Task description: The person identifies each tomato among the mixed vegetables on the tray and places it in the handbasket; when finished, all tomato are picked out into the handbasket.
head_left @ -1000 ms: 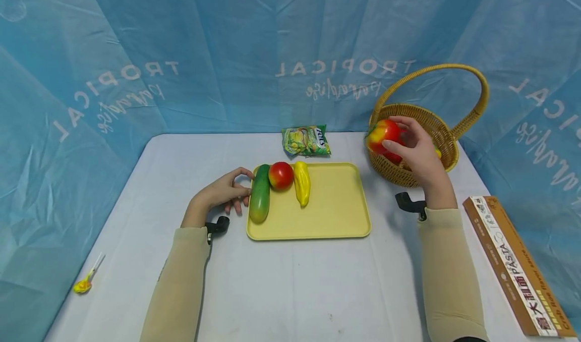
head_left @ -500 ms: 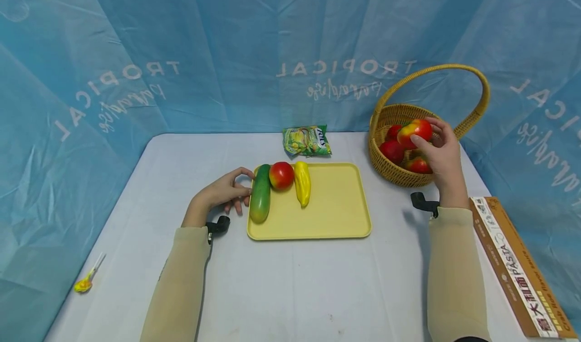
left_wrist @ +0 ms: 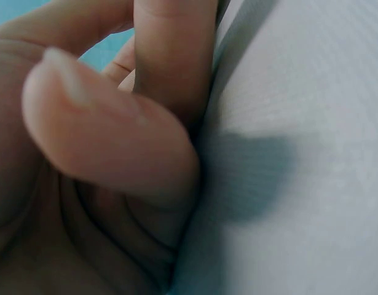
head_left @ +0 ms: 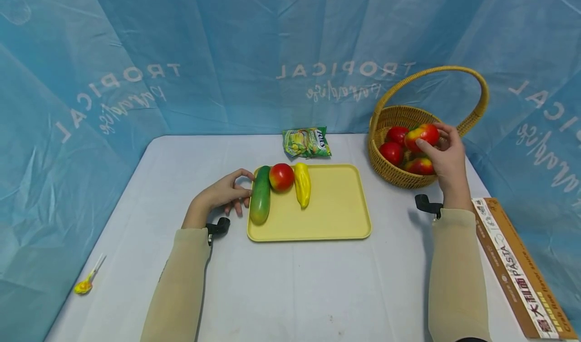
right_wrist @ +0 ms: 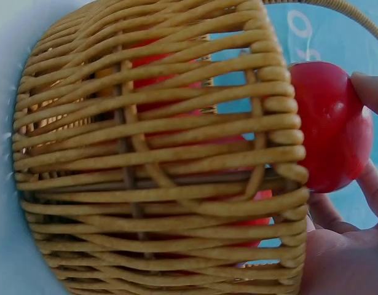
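My right hand (head_left: 447, 153) grips a red-and-yellow mango (head_left: 422, 137) over the wicker basket (head_left: 379, 165), thumb in front and fingers behind. In the right wrist view the mango (right_wrist: 330, 126) shows its red side, right at the basket's rim. Below it in the basket lie several red fruits (head_left: 392, 153), partly seen through the weave. My left hand (head_left: 222, 190) rests at the left edge of a yellow tray (head_left: 336, 201), fingers loosely bent beside a green cucumber (head_left: 260, 195). A red round fruit (head_left: 281, 177) and a yellow banana-like fruit (head_left: 302, 185) also lie on the tray.
Behind the tray lies a green snack bag (head_left: 306, 142). The basket's tall handle (head_left: 481, 97) arches over the basket. A long pasta box (head_left: 522, 266) lies along the right table edge, and a lollipop (head_left: 86, 283) lies at far left. A blue curtain (head_left: 245, 54) hangs behind.
My right hand carries the mango rightward from the basket's left side, then slightly down over its right part, uncovering the fruits inside. The left hand and tray stay put.
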Tool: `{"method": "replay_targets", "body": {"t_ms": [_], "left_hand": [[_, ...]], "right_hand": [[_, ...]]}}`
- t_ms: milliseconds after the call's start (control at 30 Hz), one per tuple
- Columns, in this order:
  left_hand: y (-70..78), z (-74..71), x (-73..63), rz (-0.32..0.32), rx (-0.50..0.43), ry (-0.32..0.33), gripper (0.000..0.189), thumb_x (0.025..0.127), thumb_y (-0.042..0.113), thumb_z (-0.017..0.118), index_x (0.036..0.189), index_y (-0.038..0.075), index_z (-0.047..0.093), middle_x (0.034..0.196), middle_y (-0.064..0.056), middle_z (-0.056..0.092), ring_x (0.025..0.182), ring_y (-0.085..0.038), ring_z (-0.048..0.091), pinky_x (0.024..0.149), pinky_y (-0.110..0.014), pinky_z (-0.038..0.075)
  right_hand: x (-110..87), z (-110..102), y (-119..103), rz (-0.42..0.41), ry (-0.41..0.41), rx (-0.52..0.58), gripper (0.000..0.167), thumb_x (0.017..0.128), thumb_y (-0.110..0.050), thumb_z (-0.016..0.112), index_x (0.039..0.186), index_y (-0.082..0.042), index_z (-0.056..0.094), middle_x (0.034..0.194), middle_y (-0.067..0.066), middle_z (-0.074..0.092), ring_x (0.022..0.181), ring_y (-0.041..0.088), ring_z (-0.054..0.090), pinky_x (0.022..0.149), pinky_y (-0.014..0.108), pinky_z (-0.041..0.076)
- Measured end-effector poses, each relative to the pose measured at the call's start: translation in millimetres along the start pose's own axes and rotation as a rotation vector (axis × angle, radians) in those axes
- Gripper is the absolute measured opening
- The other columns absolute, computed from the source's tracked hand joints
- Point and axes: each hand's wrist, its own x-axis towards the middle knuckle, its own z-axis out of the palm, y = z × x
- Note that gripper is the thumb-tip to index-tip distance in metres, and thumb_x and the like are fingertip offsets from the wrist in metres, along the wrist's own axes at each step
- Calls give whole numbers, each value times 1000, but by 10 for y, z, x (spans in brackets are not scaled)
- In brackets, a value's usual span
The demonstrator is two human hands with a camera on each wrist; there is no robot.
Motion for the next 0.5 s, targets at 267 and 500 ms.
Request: {"method": "replay_targets", "body": {"t_ms": [267, 500], "left_hand": [[-4, 1, 4, 0, -6, 4, 45, 104, 21, 62, 145, 20, 42, 82, -11, 75, 54, -22, 70, 45, -25, 46], [-9, -4, 14, -3, -11, -2, 46, 105, 22, 62, 146, 20, 41, 82, -11, 75, 54, -22, 71, 45, -25, 46]], "right_hand": [[19, 2, 49, 0, 3, -56, 70, 97, -31, 79, 157, -30, 43, 143, -15, 46, 133, 10, 46, 127, 44, 39], [19, 9, 70, -34, 21, -35, 69, 97, -24, 78, 157, -26, 44, 143, -13, 49, 144, 18, 44, 131, 38, 32]]}}
